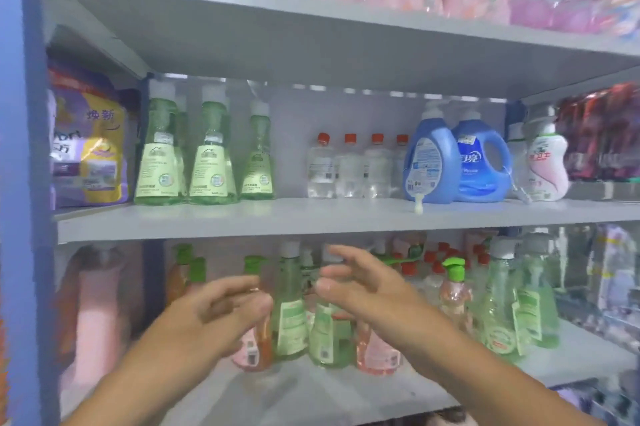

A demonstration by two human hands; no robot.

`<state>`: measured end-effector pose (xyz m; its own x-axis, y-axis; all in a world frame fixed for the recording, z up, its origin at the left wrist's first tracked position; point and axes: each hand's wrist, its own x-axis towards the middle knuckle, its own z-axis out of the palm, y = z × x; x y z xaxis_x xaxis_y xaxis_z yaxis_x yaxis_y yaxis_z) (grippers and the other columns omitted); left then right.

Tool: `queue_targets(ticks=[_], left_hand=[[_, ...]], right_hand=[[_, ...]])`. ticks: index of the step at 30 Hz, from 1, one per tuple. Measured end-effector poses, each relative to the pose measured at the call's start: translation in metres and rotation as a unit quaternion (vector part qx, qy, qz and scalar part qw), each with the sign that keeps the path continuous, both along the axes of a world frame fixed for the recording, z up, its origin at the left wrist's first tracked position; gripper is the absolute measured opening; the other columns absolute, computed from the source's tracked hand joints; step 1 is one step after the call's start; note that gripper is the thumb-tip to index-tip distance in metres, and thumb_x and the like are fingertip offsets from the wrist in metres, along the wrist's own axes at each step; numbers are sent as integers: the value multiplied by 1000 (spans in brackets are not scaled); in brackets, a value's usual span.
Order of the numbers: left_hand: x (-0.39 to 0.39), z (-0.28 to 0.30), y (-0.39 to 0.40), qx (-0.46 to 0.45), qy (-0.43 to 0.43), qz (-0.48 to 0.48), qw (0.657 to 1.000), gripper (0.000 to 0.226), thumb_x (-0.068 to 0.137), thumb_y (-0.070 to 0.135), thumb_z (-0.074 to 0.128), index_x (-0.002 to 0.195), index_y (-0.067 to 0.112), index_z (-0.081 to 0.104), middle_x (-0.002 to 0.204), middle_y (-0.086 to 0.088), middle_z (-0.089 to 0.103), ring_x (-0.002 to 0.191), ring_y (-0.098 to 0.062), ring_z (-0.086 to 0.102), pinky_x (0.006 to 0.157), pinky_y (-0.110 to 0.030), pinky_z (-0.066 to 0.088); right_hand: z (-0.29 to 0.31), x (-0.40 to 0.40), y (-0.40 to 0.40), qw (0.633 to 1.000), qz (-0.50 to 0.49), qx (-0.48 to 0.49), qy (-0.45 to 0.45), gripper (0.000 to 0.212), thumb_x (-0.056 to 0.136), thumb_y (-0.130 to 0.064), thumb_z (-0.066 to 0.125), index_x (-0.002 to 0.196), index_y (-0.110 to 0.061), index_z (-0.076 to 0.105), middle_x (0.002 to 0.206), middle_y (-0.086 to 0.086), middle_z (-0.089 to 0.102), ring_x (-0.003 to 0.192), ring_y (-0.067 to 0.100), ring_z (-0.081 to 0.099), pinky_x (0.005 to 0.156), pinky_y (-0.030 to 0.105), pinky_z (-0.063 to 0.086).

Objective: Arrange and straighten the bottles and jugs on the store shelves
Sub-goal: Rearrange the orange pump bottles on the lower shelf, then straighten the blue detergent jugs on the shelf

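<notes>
Two hands hover at the lower shelf [346, 387]: left hand [211, 311] loosely spread, holding nothing, just before an orange bottle [258, 339]; right hand [363, 290] fingers straight, empty, before green bottles [291, 314]. Farther right on the middle shelf, blue jugs [457, 162] stand upright.

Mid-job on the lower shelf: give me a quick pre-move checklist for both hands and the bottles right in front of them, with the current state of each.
1. Left hand free: ok, fingers relaxed, gripping nothing.
2. Right hand free: ok, fingers spread, holding nothing.
3. Clear green conical bottle with white cap between the hands upright: ok.
4. Orange-pink pump bottle with green top behind the left fingers touched or not: cannot tell, motion blur.
5. Front row straight: not ok, green and pink bottles are mixed and staggered.
6. Middle shelf: not ok, blue detergent pump bottle shows its back label, with a loose white pump nozzle lying at the shelf edge.
</notes>
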<state>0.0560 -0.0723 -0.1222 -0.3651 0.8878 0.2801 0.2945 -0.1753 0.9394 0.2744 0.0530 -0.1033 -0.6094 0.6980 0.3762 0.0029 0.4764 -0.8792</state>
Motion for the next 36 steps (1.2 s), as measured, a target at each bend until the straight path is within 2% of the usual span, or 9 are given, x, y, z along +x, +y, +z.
queue_targets(ticks=[3,7,12,16,20,24,28,31,36], left_hand=[[75,65,31,103,46,-7,994,75,43,79,87,110,47,76,110,15,79,100,-10,77,88,-36,58],[162,128,122,141,59,21,988,64,65,64,83,119,31,71,108,13,77,98,-9,76,92,-39,61],[222,165,241,125,67,79,987,63,80,56,81,130,22,62,123,6,66,106,-21,70,96,-46,59],[239,179,311,97,55,117,987,83,80,55,82,146,17,50,140,-4,59,120,-27,63,101,-48,55],[257,180,366,63,101,184,976,94,78,53,85,150,12,42,148,-6,54,123,-30,60,93,-40,53],[266,172,401,39,157,265,951,104,69,58,90,148,11,41,146,-7,55,124,-29,60,82,-34,46],[257,167,414,32,169,305,937,82,68,46,88,133,13,49,127,-8,63,105,-30,66,79,-36,53],[242,168,405,19,164,298,940,71,72,43,84,129,14,52,121,-7,66,98,-28,66,73,-34,51],[217,168,376,28,86,244,965,63,73,37,85,123,16,53,117,-5,68,99,-25,71,89,-45,61]], right_hand=[[65,80,21,993,-17,71,93,67,67,-65,83,129,-46,62,117,-19,73,105,6,74,83,27,63],[121,165,110,974,-112,95,173,52,83,-44,83,129,-30,64,116,-4,74,108,14,73,85,37,63],[152,227,234,969,-200,81,122,62,85,-37,83,137,-17,56,129,7,66,113,25,69,94,46,60],[161,244,300,965,-233,107,60,63,84,-37,85,135,-16,55,113,-7,66,85,-1,65,64,20,49],[160,238,352,960,-253,117,-17,75,81,-45,85,139,-16,50,130,4,63,98,13,66,76,29,52],[155,226,384,982,-174,66,-39,64,75,-41,91,126,-16,61,124,3,69,107,21,70,89,41,59],[144,218,399,993,-103,60,21,50,70,-22,97,113,-19,71,102,0,79,84,11,78,71,28,63],[143,219,400,996,-77,36,23,53,68,-22,98,114,-15,74,105,4,80,92,21,78,80,37,65],[145,234,387,996,-80,38,12,51,60,-33,100,104,-20,78,96,1,81,86,21,79,83,42,65]])
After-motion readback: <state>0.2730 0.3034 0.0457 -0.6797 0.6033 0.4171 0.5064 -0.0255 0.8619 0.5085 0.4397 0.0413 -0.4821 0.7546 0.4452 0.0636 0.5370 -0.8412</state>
